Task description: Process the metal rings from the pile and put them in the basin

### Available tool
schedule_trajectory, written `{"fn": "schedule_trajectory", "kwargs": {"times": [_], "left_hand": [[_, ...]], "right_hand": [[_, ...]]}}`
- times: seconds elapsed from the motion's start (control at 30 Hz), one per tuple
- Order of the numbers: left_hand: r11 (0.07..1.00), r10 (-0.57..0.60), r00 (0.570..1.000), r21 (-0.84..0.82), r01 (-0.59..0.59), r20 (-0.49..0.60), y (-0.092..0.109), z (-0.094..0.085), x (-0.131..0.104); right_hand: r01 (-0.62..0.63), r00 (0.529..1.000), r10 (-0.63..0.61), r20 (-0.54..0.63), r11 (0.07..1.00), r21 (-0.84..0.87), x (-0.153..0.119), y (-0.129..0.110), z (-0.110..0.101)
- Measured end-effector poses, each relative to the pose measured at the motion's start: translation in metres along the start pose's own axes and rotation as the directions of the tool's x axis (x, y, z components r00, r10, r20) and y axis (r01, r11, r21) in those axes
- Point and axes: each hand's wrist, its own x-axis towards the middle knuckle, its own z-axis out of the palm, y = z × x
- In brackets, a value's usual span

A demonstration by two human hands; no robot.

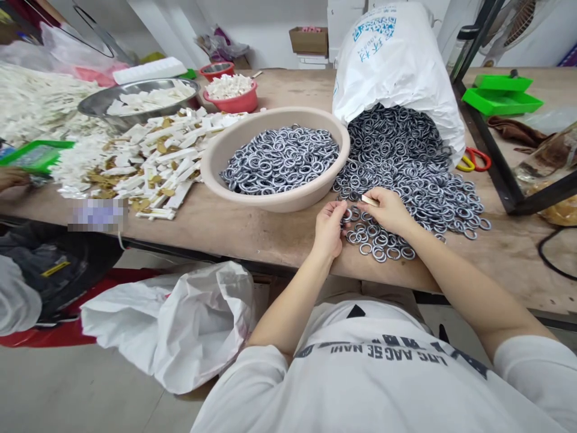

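My left hand [330, 228] is closed, thumb and fingers pinching a grey ring [347, 214] at the near edge of the ring pile. My right hand [388, 209] grips a small tool with a flat cream-coloured handle [370, 200]; its dark tip points toward the left hand, and its exact kind is unclear. Around and under both hands lie loose grey rings [379, 251]. Behind them a heap of rings [406, 162] spills from a white sack [392, 54] lying on its side. Left of the hands stands a beige basin [270, 201] holding many similar rings.
Left on the wooden table [216, 231] are white and brown pieces [157, 162], a metal bowl [135, 84] and a red bowl [232, 102]. A black metal frame [493, 162] and red-yellow scissors [475, 161] are at right. A co-worker's hand [13, 177] shows far left.
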Motion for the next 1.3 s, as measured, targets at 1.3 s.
{"fn": "schedule_trajectory", "kwargs": {"times": [1.3], "left_hand": [[0.989, -0.082, 0.964, -0.099, 0.11, 0.255, 0.006, -0.001, -0.007]], "right_hand": [[-0.075, 0.997, 0.059, -0.047, 0.844, -0.531, -0.002, 0.014, -0.021]]}}
